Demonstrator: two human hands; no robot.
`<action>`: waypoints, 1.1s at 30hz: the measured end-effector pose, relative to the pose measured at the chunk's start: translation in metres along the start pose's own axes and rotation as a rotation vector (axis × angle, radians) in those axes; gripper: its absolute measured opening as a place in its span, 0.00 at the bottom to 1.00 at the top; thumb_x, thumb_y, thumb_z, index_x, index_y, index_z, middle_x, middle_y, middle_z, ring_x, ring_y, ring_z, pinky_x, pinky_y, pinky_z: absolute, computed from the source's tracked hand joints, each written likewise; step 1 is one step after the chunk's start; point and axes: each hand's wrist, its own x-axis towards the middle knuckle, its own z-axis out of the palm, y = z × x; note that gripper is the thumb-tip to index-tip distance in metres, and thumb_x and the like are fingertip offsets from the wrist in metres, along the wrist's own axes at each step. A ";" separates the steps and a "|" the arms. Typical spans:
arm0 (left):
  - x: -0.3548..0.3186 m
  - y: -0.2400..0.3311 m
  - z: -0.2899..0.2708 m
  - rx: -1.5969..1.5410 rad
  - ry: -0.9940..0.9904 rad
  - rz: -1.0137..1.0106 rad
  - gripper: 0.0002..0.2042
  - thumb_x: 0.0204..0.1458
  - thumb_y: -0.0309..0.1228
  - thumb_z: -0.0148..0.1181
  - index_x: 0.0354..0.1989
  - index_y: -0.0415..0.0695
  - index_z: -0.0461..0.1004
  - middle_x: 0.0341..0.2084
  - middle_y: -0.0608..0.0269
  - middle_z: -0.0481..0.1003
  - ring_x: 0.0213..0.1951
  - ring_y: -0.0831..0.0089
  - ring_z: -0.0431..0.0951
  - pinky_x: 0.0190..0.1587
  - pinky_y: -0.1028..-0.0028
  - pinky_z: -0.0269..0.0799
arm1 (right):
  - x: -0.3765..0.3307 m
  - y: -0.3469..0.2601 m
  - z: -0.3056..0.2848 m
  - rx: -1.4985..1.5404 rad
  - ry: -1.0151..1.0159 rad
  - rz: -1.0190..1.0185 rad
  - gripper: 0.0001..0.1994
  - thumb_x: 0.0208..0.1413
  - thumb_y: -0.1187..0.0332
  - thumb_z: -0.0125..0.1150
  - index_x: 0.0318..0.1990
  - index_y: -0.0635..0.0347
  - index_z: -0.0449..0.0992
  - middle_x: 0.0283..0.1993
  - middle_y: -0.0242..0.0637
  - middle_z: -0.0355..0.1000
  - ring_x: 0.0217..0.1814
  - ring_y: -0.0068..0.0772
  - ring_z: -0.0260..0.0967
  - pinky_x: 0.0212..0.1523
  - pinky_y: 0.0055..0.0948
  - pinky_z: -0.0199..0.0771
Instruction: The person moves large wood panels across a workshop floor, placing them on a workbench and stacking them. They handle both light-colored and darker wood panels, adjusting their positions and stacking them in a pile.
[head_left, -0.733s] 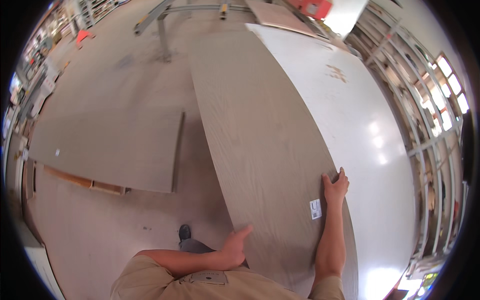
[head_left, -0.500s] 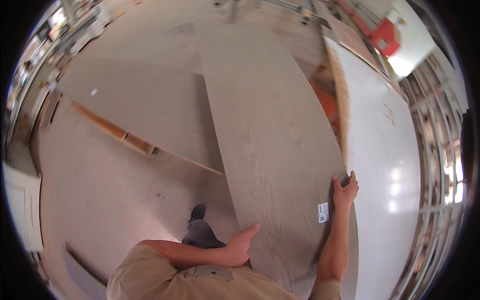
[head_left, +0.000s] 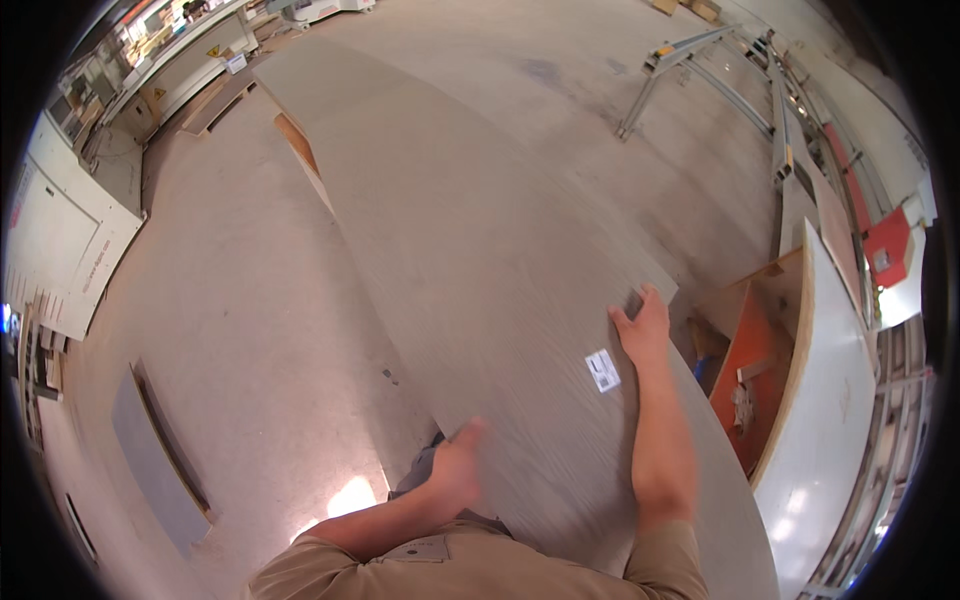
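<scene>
A long grey-brown wood-grain panel (head_left: pixel 520 420) stretches away from my body. My left hand (head_left: pixel 457 468) holds its left edge, thumb lying on the top face and fingers hidden beneath; the hand is slightly blurred. On the right side, my right hand (head_left: pixel 645 325) grips the edge with thumb and fingers bent over it. A small white printed label (head_left: pixel 603 371) is stuck on the panel beside my right forearm. Farther ahead, a like-coloured panel surface (head_left: pixel 400 140) runs toward the upper left; the border between the two is hard to make out.
At right a white-topped board (head_left: pixel 825 400) covers an open wooden box with an orange panel (head_left: pixel 750 370) inside. A metal frame (head_left: pixel 690 55) stands at the far right. White machine cabinets (head_left: pixel 75 230) line the left. A narrow grey board (head_left: pixel 160 460) lies on the left floor.
My view and body have turned to the left with the panel in both hands. The panel has swung over the other panel at left, away from the white-topped board.
</scene>
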 end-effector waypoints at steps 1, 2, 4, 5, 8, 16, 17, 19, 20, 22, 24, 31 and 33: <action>0.016 0.014 -0.004 -0.059 0.015 0.038 0.27 0.57 0.46 0.58 0.56 0.38 0.65 0.50 0.55 0.71 0.50 0.61 0.72 0.49 0.59 0.70 | 0.012 -0.013 0.010 0.018 -0.005 -0.035 0.33 0.47 0.60 0.67 0.58 0.68 0.63 0.56 0.55 0.67 0.59 0.57 0.62 0.60 0.45 0.62; 0.024 0.025 -0.008 -0.112 0.060 0.026 0.26 0.56 0.46 0.59 0.54 0.38 0.67 0.49 0.54 0.72 0.49 0.61 0.73 0.47 0.59 0.71 | 0.016 -0.022 0.014 0.062 -0.019 -0.070 0.33 0.47 0.60 0.66 0.59 0.67 0.63 0.57 0.55 0.66 0.59 0.57 0.62 0.60 0.45 0.61; 0.042 0.052 -0.011 -0.225 -0.075 0.193 0.24 0.56 0.45 0.60 0.53 0.38 0.68 0.48 0.52 0.73 0.47 0.60 0.74 0.46 0.57 0.72 | 0.015 -0.020 0.012 0.056 -0.041 -0.166 0.30 0.49 0.62 0.64 0.59 0.65 0.64 0.57 0.55 0.66 0.61 0.56 0.61 0.61 0.48 0.60; 0.055 0.077 -0.010 -0.167 -0.052 0.247 0.25 0.55 0.44 0.60 0.53 0.38 0.68 0.49 0.51 0.72 0.48 0.59 0.73 0.47 0.56 0.72 | 0.004 -0.009 0.002 0.002 -0.035 -0.219 0.29 0.49 0.63 0.64 0.59 0.64 0.64 0.57 0.54 0.66 0.62 0.55 0.60 0.61 0.48 0.59; 0.075 0.126 -0.016 0.148 0.120 0.403 0.31 0.58 0.50 0.52 0.62 0.39 0.61 0.61 0.50 0.64 0.61 0.53 0.65 0.62 0.49 0.59 | -0.075 0.064 -0.057 -0.329 0.007 -0.170 0.28 0.53 0.61 0.58 0.61 0.60 0.64 0.63 0.52 0.62 0.68 0.55 0.55 0.65 0.51 0.53; 0.116 0.174 -0.020 -0.018 -0.110 0.439 0.27 0.58 0.43 0.54 0.61 0.39 0.62 0.58 0.53 0.67 0.59 0.58 0.66 0.63 0.55 0.60 | -0.407 0.315 -0.267 -0.860 0.077 0.987 0.27 0.65 0.52 0.43 0.62 0.65 0.64 0.66 0.54 0.59 0.70 0.53 0.52 0.69 0.47 0.49; 0.107 0.159 -0.014 0.001 -0.056 0.478 0.25 0.58 0.42 0.54 0.59 0.39 0.63 0.57 0.54 0.68 0.58 0.58 0.67 0.62 0.55 0.60 | -0.447 0.331 -0.284 -0.878 0.099 0.995 0.27 0.65 0.52 0.44 0.58 0.69 0.67 0.63 0.55 0.62 0.68 0.53 0.54 0.68 0.47 0.51; 0.079 0.125 -0.006 -0.017 0.004 0.518 0.24 0.58 0.41 0.55 0.58 0.39 0.64 0.56 0.54 0.68 0.58 0.58 0.67 0.62 0.56 0.61 | -0.510 0.365 -0.315 -0.817 0.146 1.109 0.22 0.67 0.58 0.37 0.58 0.64 0.68 0.62 0.56 0.63 0.66 0.55 0.56 0.68 0.46 0.53; 0.067 0.094 -0.003 -0.060 0.130 0.501 0.23 0.57 0.41 0.56 0.57 0.40 0.64 0.56 0.54 0.69 0.57 0.58 0.68 0.62 0.56 0.62 | -0.533 0.378 -0.327 -0.869 0.080 1.076 0.23 0.68 0.59 0.36 0.57 0.66 0.69 0.60 0.57 0.65 0.64 0.56 0.59 0.66 0.46 0.56; 0.040 0.018 -0.003 -0.212 -0.134 0.375 0.24 0.56 0.42 0.58 0.57 0.42 0.65 0.57 0.55 0.68 0.59 0.56 0.66 0.62 0.53 0.61 | -0.556 0.398 -0.347 -0.712 0.182 1.198 0.25 0.67 0.57 0.38 0.51 0.74 0.72 0.54 0.60 0.68 0.57 0.53 0.65 0.60 0.41 0.63; 0.027 -0.053 -0.006 0.002 -0.061 0.590 0.24 0.55 0.41 0.61 0.56 0.42 0.65 0.55 0.55 0.69 0.58 0.56 0.67 0.55 0.50 0.66 | -0.559 0.410 -0.367 -0.537 0.159 1.329 0.24 0.66 0.56 0.41 0.52 0.72 0.71 0.53 0.58 0.69 0.55 0.49 0.67 0.58 0.39 0.65; 0.026 -0.036 0.012 -0.201 0.034 0.380 0.24 0.56 0.33 0.59 0.59 0.40 0.61 0.55 0.54 0.67 0.54 0.57 0.70 0.55 0.52 0.68 | -0.481 0.375 -0.390 -0.065 0.010 1.438 0.25 0.63 0.53 0.49 0.54 0.69 0.69 0.50 0.53 0.72 0.50 0.40 0.71 0.53 0.34 0.71; 0.014 0.014 0.028 -0.155 -0.052 0.519 0.25 0.56 0.32 0.60 0.58 0.35 0.59 0.55 0.50 0.67 0.54 0.57 0.71 0.53 0.51 0.70 | -0.448 0.351 -0.375 0.010 0.054 1.274 0.25 0.64 0.53 0.47 0.53 0.71 0.69 0.51 0.56 0.71 0.51 0.43 0.70 0.54 0.36 0.69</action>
